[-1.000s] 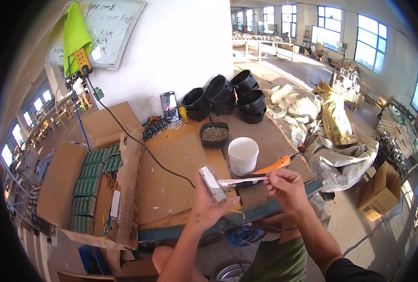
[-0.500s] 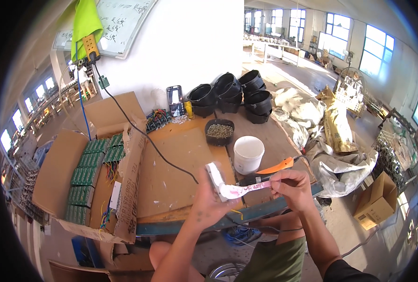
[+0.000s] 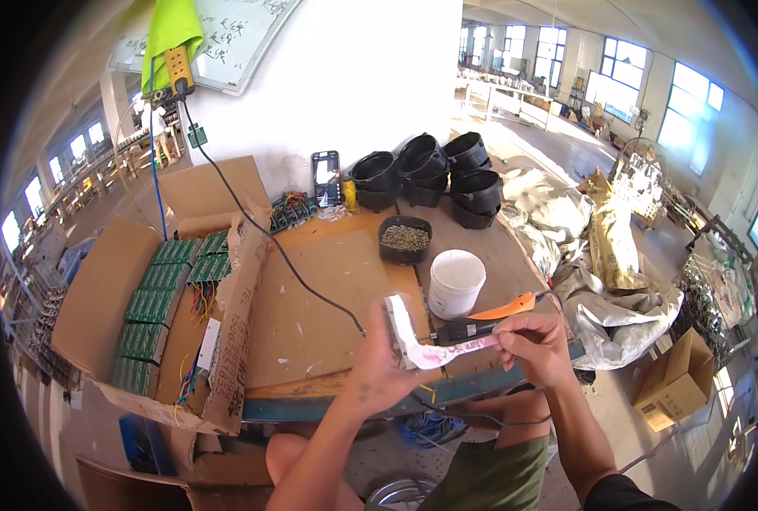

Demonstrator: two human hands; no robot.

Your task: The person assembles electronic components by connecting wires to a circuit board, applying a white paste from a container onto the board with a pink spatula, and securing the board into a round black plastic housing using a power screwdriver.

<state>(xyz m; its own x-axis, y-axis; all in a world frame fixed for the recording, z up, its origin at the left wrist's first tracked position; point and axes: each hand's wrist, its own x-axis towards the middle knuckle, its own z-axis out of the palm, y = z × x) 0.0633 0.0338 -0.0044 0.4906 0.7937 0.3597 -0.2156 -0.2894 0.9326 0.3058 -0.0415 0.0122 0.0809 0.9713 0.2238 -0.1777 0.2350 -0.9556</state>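
My left hand [image 3: 377,364] is closed round a narrow whitish piece [image 3: 398,328], held upright above the table's front edge. Along this piece runs a white strip [image 3: 431,354] with pinkish markings, bending at its lower end and stretching off to the right. My right hand [image 3: 534,345] pinches the strip's far end between thumb and fingers. Just behind the right hand lies a tool with an orange and black handle [image 3: 498,308], its cable running off to the right. The left palm hides part of the whitish piece.
A white bucket [image 3: 456,285] and a black tub of small metal parts [image 3: 405,240] stand behind my hands. Black containers [image 3: 421,162] are stacked at the back, near a phone [image 3: 326,177]. At left, an open carton [image 3: 241,341] holds green circuit boards [image 3: 150,294]. A black cable [image 3: 289,266] crosses the table.
The strip's bend sits a little lower and looks wider and smoother than before. Both hands keep their hold. The whole view has shifted slightly.
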